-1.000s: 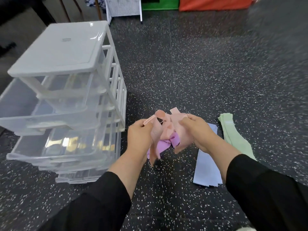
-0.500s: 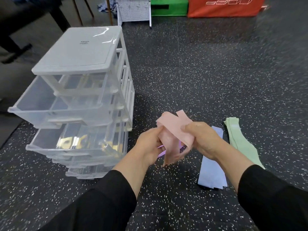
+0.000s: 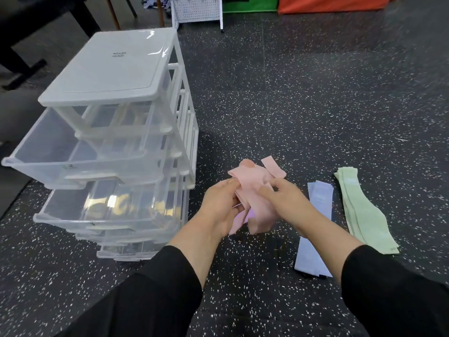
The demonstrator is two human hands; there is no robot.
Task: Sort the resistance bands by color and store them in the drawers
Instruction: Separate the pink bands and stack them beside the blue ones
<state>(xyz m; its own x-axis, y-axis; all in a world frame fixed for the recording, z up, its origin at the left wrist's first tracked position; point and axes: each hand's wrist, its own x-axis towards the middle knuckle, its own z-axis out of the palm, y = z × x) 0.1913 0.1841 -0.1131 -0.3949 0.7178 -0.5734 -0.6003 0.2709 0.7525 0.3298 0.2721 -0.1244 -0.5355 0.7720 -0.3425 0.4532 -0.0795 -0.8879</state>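
head view: both hands, left (image 3: pixel 220 203) and right (image 3: pixel 283 203), clamped on pink bands (image 3: pixel 255 188).

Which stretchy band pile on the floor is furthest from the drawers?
The pale green resistance bands. They lie at the far right on the speckled black floor, beyond the light blue bands, which sit closer to the clear plastic drawers.

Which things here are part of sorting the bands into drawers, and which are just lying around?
Part of the job: pink bands held in left hand and right hand; blue bands; green bands; drawer unit.

Lying about: white pegboard rack; green box; orange box.
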